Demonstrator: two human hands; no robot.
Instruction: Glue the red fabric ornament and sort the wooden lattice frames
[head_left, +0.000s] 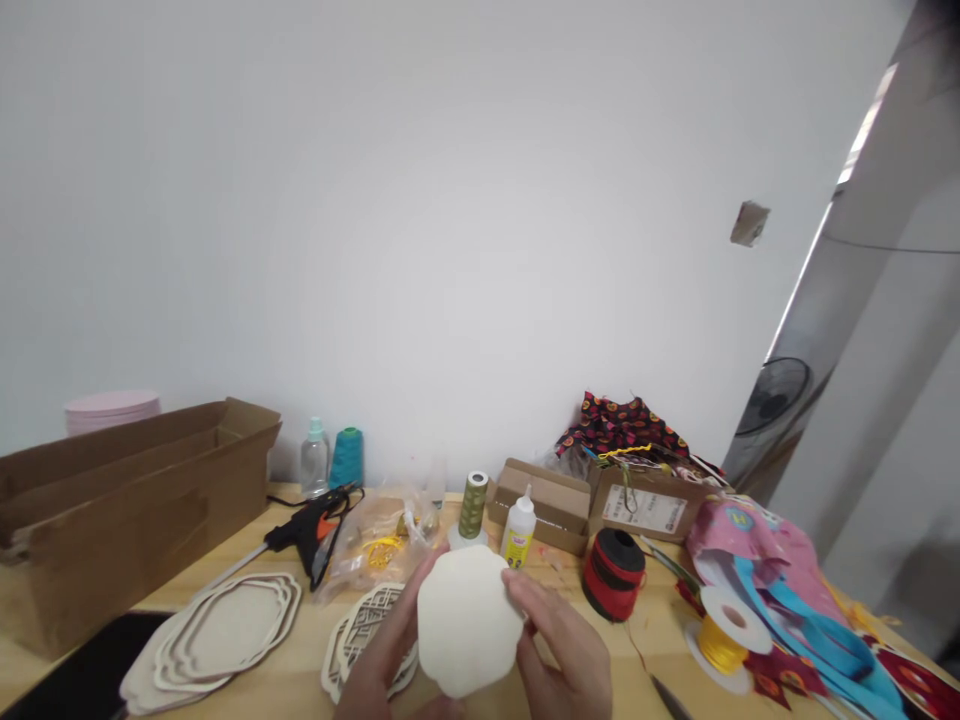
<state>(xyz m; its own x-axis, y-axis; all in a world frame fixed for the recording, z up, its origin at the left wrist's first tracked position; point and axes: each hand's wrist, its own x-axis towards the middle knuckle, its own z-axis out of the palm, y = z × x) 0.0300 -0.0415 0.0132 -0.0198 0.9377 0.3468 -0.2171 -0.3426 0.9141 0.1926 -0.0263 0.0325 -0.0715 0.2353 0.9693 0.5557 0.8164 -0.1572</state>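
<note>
Both my hands hold up a pale, scallop-edged flat wooden panel [466, 622] low in the middle of the view. My left hand [382, 655] grips its left edge from behind and below. My right hand [559, 650] pinches its right edge, thumb on the front. Right under the panel lies a stack of cut-out lattice wooden pieces [358, 640] on the wooden table [300, 665]. A small white glue bottle [518, 530] and an olive thread spool [473, 505] stand just behind the panel.
A long open cardboard box [112, 510] lies at the left, with stacked wooden frames [217, 635] and a black glue gun [311, 530] near it. At the right are a red-black ribbon roll [613, 572], a yellow ribbon spool [724, 635], small cardboard boxes [544, 500] and patterned fabric [626, 425].
</note>
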